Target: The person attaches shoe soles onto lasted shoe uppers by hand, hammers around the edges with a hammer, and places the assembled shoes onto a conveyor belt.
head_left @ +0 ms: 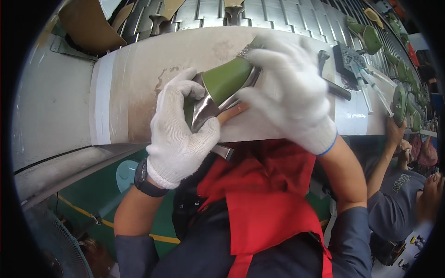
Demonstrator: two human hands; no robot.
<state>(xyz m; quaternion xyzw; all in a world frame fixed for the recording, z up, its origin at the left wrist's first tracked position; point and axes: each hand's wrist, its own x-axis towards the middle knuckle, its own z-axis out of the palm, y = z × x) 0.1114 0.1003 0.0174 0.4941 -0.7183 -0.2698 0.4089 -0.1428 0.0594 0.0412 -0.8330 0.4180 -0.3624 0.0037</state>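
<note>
Toward twelve o'clock, above the pale table point(148, 53), a smooth green shoe point(227, 81) with shiny silver side panels is grasped around its seven-o'clock end by the gloved left hand point(177, 127). Its one-o'clock end is overlapped by the gloved right hand point(293, 88), whose grip cannot be told through the blur. At four o'clock, small pale lettering point(401, 183) is seen on a co-worker's gray shirt point(391, 204).
</note>
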